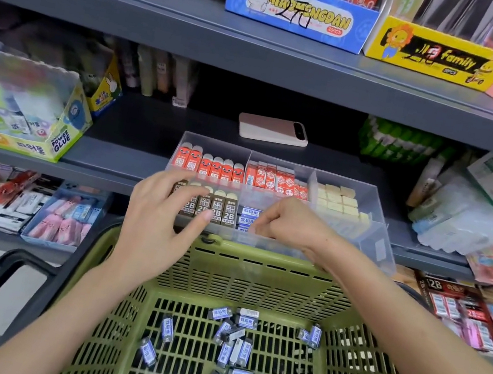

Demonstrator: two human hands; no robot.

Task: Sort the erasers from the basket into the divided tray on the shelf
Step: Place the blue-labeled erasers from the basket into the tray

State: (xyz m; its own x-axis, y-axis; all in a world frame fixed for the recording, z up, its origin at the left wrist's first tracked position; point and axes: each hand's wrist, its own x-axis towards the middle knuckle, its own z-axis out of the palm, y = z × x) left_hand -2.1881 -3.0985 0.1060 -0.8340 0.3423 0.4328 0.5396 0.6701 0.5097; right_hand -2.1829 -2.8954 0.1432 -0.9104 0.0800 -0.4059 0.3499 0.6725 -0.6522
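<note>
This is a shop with grey shelves (136, 131) full of boxes. A clear tray (374, 239) with little walls inside sits on the middle shelf. A pink phone (273, 129) lies behind it. Under the tray is a green basket (256, 274) with many loose erasers (237, 350) on its floor.

The left hand (161, 214) is open, with its fingers spread over the brown erasers (229, 213) in the front left part of the tray. The right hand (285, 223) is curled over the front middle part, where a few blue erasers (250, 212) lie. Its fingers hide what is under them, so I cannot tell if it holds one. The boxes at the far sides are blurry.

The tray's front pokes out past the shelf edge, just above the basket's far rim. Both arms reach in over the basket. Some bare shelf shows left of the tray.
</note>
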